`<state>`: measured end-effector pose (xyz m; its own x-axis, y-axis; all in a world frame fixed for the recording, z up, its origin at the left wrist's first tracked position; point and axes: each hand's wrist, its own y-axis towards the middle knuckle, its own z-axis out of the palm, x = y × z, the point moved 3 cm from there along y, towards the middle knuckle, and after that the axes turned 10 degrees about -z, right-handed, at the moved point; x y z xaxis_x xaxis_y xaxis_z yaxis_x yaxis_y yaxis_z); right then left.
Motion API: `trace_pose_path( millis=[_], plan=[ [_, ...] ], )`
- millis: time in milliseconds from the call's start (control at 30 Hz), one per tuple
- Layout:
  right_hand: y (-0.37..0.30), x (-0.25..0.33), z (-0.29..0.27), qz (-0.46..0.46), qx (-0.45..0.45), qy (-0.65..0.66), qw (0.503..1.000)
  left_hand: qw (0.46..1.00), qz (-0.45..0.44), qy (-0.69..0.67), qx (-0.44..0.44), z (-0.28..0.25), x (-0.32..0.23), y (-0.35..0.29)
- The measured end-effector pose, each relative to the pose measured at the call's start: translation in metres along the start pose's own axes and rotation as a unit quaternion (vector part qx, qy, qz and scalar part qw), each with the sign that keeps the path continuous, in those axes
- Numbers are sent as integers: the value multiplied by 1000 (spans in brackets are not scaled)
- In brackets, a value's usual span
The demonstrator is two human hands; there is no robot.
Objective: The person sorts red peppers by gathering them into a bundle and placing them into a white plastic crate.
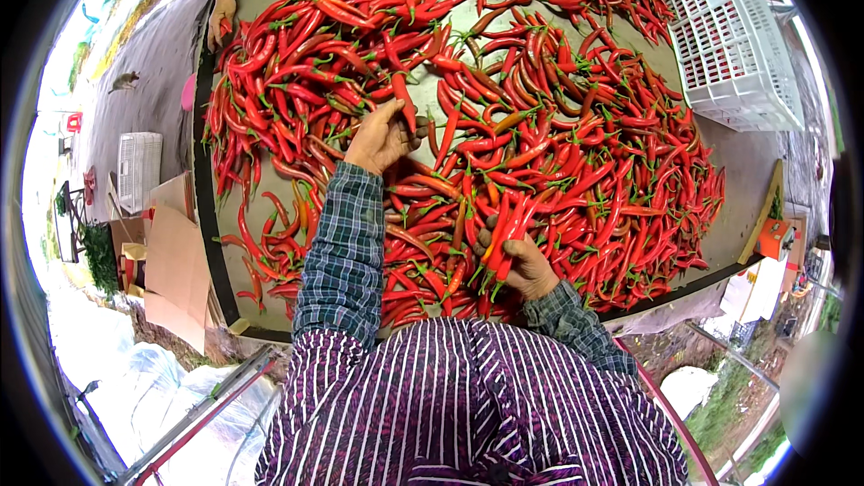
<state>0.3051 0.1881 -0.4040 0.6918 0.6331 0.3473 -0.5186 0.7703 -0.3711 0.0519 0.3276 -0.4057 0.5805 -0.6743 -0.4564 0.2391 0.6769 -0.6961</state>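
Red chili peppers point(576, 153) with green stems lie heaped across a wide table point(270, 292). My left hand point(378, 139) is closed around one red chili pepper point(402, 99), raised a little above the gap between the left heap and the right heap. Nearer to me, my right hand point(529, 268) grips a small bunch of chili peppers point(507, 229), their stems pointing down toward my body. The fingertips of the right hand are partly hidden behind the bunch.
At the far left edge, another person's hand point(221, 16) touches the left heap. A white plastic crate point(720, 36) stands at the table's far right. Cardboard point(173, 274) and another white crate point(139, 171) are beyond the left edge; an orange box point(774, 238) is at the right.
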Motion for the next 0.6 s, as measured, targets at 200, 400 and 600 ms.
trace_pose_path(
  millis=[200, 400, 600],
  plan=[
    [1, -15, -4, 19, 9, -8, 1000, 998, -3, -62, 34, -34, 31, -43],
    [2, -22, 3, 31, 1, -11, 999, 995, -5, -28, 91, -40, 64, -85],
    [2, -14, 0, 12, -5, -34, 999, 994, 31, 101, -23, -35, 75, -114]
  ],
)
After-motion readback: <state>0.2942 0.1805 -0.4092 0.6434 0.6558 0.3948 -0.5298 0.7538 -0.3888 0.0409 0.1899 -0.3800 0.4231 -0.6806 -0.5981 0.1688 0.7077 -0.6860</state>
